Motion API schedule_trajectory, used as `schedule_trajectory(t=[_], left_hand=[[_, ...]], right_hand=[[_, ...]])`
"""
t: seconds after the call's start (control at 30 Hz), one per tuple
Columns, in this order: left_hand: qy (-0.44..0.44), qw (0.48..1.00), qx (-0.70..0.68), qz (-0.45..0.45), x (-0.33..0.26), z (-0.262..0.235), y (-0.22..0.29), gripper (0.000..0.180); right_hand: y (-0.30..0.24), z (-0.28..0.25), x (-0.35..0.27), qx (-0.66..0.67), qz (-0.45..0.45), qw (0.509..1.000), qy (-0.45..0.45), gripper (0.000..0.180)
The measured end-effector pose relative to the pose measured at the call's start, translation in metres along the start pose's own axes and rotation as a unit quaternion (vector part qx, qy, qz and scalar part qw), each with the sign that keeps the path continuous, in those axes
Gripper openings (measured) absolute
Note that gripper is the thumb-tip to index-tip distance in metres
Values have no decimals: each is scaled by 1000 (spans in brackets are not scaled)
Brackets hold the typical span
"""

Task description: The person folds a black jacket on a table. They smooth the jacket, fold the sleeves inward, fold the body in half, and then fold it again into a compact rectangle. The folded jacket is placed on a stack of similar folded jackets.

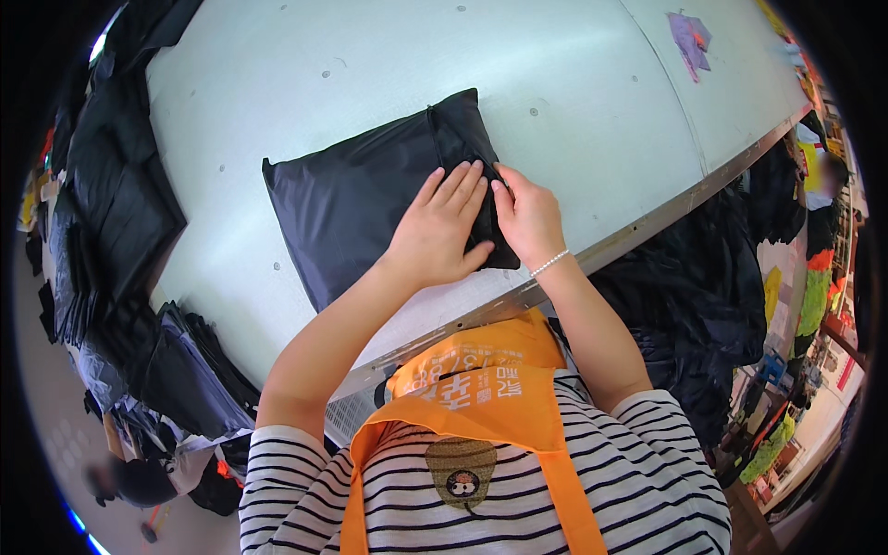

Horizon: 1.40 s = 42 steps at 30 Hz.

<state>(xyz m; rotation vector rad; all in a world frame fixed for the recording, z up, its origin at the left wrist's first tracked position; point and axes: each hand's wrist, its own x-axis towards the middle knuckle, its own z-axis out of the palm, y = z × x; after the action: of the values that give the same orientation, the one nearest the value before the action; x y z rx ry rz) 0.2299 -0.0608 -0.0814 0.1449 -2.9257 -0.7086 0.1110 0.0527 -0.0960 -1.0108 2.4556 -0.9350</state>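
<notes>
Black bag [356, 199]: lay flat and slightly askew on the pale tabletop [592, 83], near its front edge and well in from its left edge; a seamed strip ran down the bag's right end.
Left grip [439, 231]: spread wide, palm down, fingers resting on the bag beside the strip; it held nothing between the fingers.
Right grip [532, 217]: narrow, thumb and forefinger seemingly pinching the bag's right edge; the exact hold was partly hidden.
Slip risk: the smooth, shiny cloth could have slid or wrinkled under the left palm if pressed unevenly.
Fold risk: the strip could have ended up crooked if the right pinch had pulled harder than the left palm braced.
Edge risk: a pull toward the body could have dragged the bag's near corner over the front edge.
Left side: dark cloth piles [120, 176] bordered the tabletop's left edge; a co-worker [153, 481] bent low beyond.
Surface: pale, dotted with small fasteners, with a metal-trimmed front edge; a purple scrap [689, 44] lay toward the far right corner.
Right side: black garments [684, 277] heaped below the front edge, with bright cloth beyond.
</notes>
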Motion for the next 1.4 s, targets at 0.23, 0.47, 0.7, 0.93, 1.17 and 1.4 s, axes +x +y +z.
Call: schedule_trajectory(t=[0.23,0.47,0.7,0.93,1.17,1.4], left_hand=[[-207,940,249,-107,23,44,22,65],[-55,988,-126,-68,11,10,-25,54],[47,980,149,-123,14,5,-49,54],[65,980,122,-140,13,21,-60,53],[213,955,-24,-205,35,-23,-107,35],[-32,935,-74,-344,74,12,-136,33]], right_hand=[[-2,11,4,-92,-113,989,-20,28],[-5,4,11,-85,-109,990,-12,27],[-13,36,35,-136,-132,978,86,26],[-23,43,56,-180,-243,953,8,2],[-14,43,64,-195,-294,936,-4,6],[-35,35,114,-145,-131,968,-155,19]])
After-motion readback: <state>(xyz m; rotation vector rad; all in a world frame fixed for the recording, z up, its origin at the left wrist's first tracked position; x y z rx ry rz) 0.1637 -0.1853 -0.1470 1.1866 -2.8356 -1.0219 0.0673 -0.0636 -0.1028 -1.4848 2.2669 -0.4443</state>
